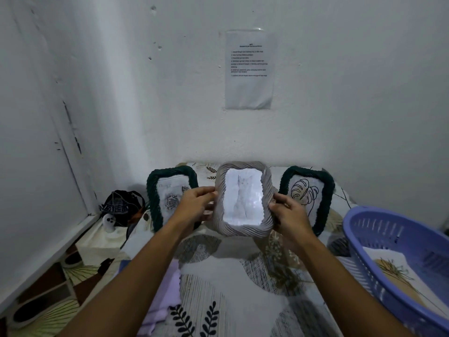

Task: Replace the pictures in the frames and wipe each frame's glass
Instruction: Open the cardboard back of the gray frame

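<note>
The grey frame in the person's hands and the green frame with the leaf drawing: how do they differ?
The grey frame is held up by the left hand and right hand; the green frame stands behind on the table. The grey one shows a faint cat, the green one a bold leaf. Both have ribbed borders.

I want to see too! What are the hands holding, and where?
Both hands, left and right, hold the grey frame upright by its two side edges.

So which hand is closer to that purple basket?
Right. The right hand grips the grey frame's right edge, on the purple basket's side; the left hand grips the frame's far edge.
</note>
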